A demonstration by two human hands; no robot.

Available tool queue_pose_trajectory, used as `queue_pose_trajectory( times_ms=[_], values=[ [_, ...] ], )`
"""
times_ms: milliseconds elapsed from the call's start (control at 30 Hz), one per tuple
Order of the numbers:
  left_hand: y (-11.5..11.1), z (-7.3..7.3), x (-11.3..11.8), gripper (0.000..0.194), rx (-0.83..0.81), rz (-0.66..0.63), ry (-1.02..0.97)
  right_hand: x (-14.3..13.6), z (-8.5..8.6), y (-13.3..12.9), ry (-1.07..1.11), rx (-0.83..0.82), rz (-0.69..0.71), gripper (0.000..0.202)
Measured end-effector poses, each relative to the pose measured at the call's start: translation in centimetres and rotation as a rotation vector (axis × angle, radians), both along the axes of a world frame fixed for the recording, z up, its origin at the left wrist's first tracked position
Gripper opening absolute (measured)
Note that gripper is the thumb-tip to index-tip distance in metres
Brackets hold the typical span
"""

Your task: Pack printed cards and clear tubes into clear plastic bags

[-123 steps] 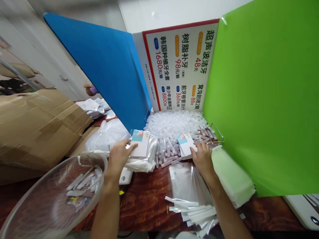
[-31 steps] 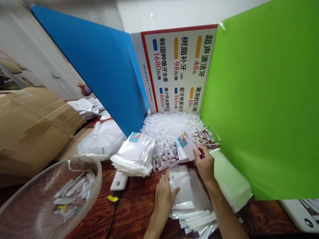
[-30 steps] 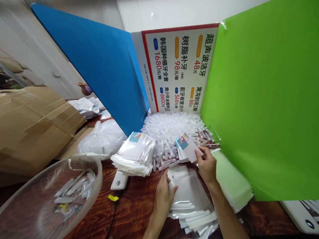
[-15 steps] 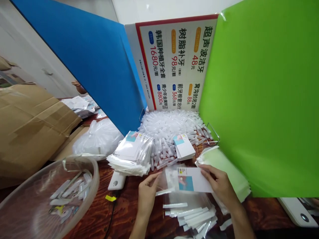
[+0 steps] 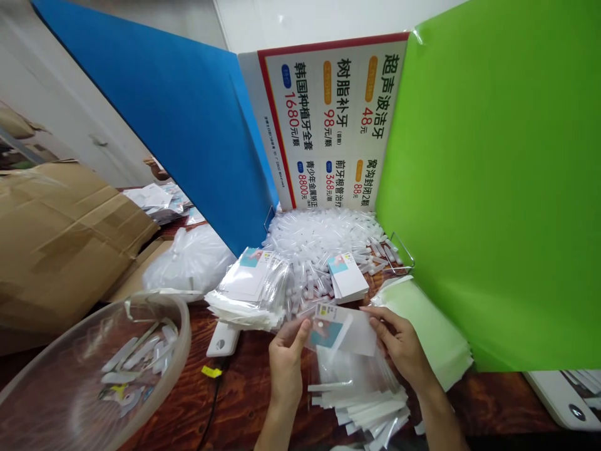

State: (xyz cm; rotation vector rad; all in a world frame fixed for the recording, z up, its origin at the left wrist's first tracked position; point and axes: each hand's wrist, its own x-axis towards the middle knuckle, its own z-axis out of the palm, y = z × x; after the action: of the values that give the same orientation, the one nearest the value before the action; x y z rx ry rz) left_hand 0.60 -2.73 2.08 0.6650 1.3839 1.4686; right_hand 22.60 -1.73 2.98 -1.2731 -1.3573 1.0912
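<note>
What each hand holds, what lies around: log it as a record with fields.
left hand: pinches the left end of a clear bag
right hand: holds a printed card by its right end
overlap: bag across the card
below hands: bag stack
beyond hands: card stack, heap of translucent tubes
left: bagged cards, plastic basket
right: pale green stack
behind: blue panel, printed panel, green panel

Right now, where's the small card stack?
Head view, just right of center: the card stack sits at the near edge of the tube heap, just beyond the right hand.

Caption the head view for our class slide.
Left hand and right hand hold a printed card and clear bag above a stack of bags.
</note>
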Motion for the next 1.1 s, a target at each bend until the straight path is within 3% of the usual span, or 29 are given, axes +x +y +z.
queue_pose_trajectory(
  times_ms=[167,267,367,433,533,633,733,800,867,933,1033,1100],
  values=[
    [-0.2,0.7,1.5,0.046,-0.045,-0.062,0.039,-3.1,-0.4,0.4,0.32,-0.064,0.08,0.038],
    [0.1,0.9,1.9,0.053,-0.052,-0.113,0.044,-5.3,-1.1,0.7,0.457,-0.045,0.099,0.03],
    [0.4,1.5,0.6,0.051,-0.065,-0.2,0.087,-6.6,-1.5,1.0,0.51,-0.036,0.112,0.025],
    [0.9,2.6,-1.5,0.051,-0.057,-0.19,0.163,-6.6,-1.3,1.4,0.482,-0.009,0.091,0.027],
    [2.4,4.8,-6.0,0.061,0.023,-0.056,0.297,-5.5,-0.7,2.3,0.301,0.047,0.044,0.025],
    [4.9,6.8,-10.6,0.071,0.096,-0.008,0.467,-3.8,-0.1,4.1,-0.033,0.19,-0.021,0.024],
    [7.9,7.2,-14.1,0.058,0.073,0.007,0.95,-2.6,0.1,6.3,-0.467,0.377,-0.129,0.026],
    [9.7,6.8,-15.6,0.045,0.045,-0.024,1.326,-2.4,-0.1,7.7,-0.766,0.374,-0.215,0.028],
    [10.9,6.5,-16.2,0.04,0.047,-0.04,1.579,-2.4,-0.4,8.6,-1.014,0.284,-0.272,0.033],
    [11.1,6.4,-15.8,0.038,0.124,0.021,1.679,-2.7,-0.8,9.0,-1.169,0.2,-0.284,0.039],
    [9.3,6.3,-13.1,0.029,0.318,0.098,1.576,-3.0,-1.5,9.1,-1.269,0.139,-0.273,0.042],
    [6.9,5.5,-9.9,0.029,0.349,0.018,1.427,-3.1,-1.9,9.0,-1.283,0.108,-0.267,0.039]
  ],
)
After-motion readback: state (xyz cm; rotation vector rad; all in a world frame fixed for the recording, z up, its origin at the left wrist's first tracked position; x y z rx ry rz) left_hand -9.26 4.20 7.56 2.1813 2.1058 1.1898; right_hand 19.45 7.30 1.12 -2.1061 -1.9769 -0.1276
